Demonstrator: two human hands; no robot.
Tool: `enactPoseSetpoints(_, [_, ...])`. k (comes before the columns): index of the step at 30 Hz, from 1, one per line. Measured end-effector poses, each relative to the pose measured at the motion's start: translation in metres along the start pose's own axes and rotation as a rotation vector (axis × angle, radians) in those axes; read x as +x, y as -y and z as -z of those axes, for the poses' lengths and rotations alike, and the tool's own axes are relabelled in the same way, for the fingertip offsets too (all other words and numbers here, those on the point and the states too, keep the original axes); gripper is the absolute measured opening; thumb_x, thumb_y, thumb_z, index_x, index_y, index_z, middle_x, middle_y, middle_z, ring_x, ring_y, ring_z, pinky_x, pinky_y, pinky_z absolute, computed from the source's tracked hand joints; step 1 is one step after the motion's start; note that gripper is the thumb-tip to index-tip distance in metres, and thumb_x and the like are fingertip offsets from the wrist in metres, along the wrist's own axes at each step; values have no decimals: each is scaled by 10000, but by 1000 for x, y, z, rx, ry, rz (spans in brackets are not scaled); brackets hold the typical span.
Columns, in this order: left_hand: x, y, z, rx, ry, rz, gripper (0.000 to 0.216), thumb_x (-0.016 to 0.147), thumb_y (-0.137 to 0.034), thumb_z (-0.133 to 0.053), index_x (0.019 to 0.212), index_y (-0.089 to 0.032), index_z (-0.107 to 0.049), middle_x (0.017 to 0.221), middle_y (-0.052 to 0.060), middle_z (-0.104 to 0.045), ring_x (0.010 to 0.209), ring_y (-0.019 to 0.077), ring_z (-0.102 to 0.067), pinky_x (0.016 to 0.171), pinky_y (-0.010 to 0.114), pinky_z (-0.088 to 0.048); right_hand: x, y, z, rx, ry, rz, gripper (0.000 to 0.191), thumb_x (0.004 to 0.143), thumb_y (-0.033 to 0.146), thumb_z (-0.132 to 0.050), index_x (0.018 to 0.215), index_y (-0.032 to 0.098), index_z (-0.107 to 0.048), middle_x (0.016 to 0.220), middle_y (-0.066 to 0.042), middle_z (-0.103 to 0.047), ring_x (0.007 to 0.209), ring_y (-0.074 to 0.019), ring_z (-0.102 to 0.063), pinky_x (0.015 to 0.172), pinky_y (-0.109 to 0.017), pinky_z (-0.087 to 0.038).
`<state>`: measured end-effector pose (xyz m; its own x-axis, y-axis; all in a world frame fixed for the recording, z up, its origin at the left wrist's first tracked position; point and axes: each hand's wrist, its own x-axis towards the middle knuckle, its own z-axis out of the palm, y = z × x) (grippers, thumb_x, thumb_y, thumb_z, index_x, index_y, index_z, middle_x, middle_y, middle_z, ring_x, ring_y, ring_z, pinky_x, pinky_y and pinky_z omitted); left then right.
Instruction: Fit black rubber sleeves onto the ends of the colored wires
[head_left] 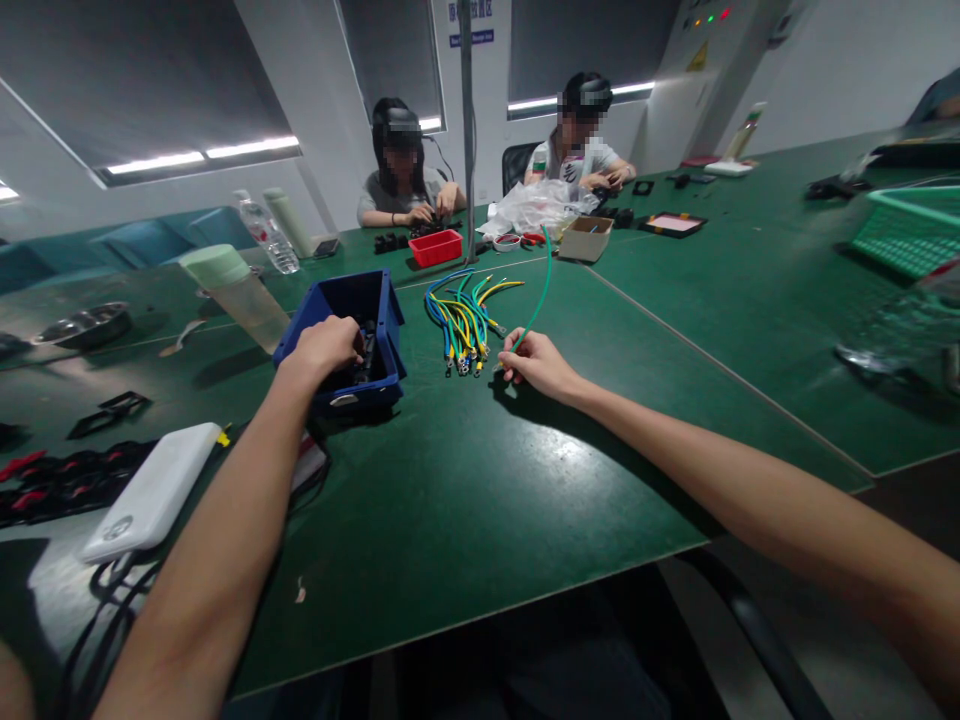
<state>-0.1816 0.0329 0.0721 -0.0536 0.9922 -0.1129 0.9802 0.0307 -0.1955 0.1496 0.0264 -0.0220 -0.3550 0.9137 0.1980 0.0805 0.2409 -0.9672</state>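
Observation:
My left hand (327,346) reaches into a blue plastic bin (391,330) that holds small black parts (366,352). Its fingertips are hidden down among those parts, so what they touch does not show. Over the green table my right hand (538,364) is closed on a green wire (546,285) near its lower end, and the rest of the wire curves upward. Between the bin and my right hand lies a bundle of blue, green and yellow wires (466,320) with metal ring terminals at their near ends.
Two people sit across the table (450,500), near a red tray (436,248), a cardboard box (586,240) and a clear plastic bag (536,208). A metal pole (468,130) rises behind the wires. Left are a green-lidded bottle (236,290) and a white power bank (154,490). A green basket (907,232) stands right.

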Motion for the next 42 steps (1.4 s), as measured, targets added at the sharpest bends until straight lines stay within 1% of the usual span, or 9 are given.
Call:
enactPoseSetpoints(7, [-9,-3,13,26,-214,-8,294,836,-294,-551,1074,-222,-708,1045,115,-728,984,293,-656,776,310,-494,-2,5,0,-12,-21,-21,132,784,220,-616,830,213,-492,612,27,-598,524,-129,-613,448,-220,-465])
enactPoseSetpoints(10, [-11,-7,20,4,-335,-14,292,880,-277,-487,1079,-208,-688,1063,110,-725,995,280,-653,801,318,-486,-2,6,0,-7,-23,-23,133,786,222,-617,835,212,-494,613,25,-598,533,-132,-621,439,-217,-466])
enactPoseSetpoints(17, [-17,-23,33,-224,-628,25,251,893,-239,-491,1067,-180,-663,1022,87,-720,954,248,-654,853,332,-478,-1,5,0,-24,-19,-16,125,789,225,-615,834,205,-500,599,26,-592,529,-131,-619,448,-218,-471])
enactPoseSetpoints(22, [-32,-40,45,-398,-843,-48,248,922,-268,-505,1113,-173,-632,1060,32,-702,966,202,-625,911,346,-457,0,4,0,6,-26,-11,137,794,244,-620,846,211,-498,611,24,-600,525,-130,-609,454,-226,-481])
enactPoseSetpoints(26, [-49,-62,54,-418,-863,-129,238,916,-262,-535,1128,-202,-625,1054,52,-698,960,216,-636,886,342,-462,0,4,0,1,-36,-19,143,800,252,-618,859,210,-494,614,22,-600,539,-135,-620,450,-221,-480])
enactPoseSetpoints(30, [-62,-90,52,-437,-870,-267,242,920,-205,-520,1139,-181,-620,1040,69,-687,947,204,-638,872,330,-462,0,4,1,19,-39,-35,166,788,244,-628,854,210,-479,613,30,-586,538,-128,-619,441,-207,-473])
enactPoseSetpoints(35, [-68,-117,39,-441,-934,-394,238,887,-132,-544,1087,-193,-658,1057,72,-682,982,225,-612,864,351,-463,0,4,1,7,-59,-40,179,784,244,-628,862,211,-470,603,40,-573,539,-128,-622,433,-197,-470])
enactPoseSetpoints(39, [-64,-129,25,-550,-901,-438,293,850,-60,-549,1086,-195,-657,1057,68,-691,999,221,-614,880,355,-479,1,3,2,18,-87,-6,180,787,254,-622,866,215,-465,615,40,-581,524,-124,-613,434,-203,-476])
enactPoseSetpoints(42, [-58,-140,10,-669,-863,-455,254,842,-75,-586,1064,-176,-658,1027,67,-713,958,211,-642,883,354,-497,3,1,4,23,-140,15,176,782,258,-619,864,217,-468,615,45,-572,529,-125,-619,432,-200,-477])
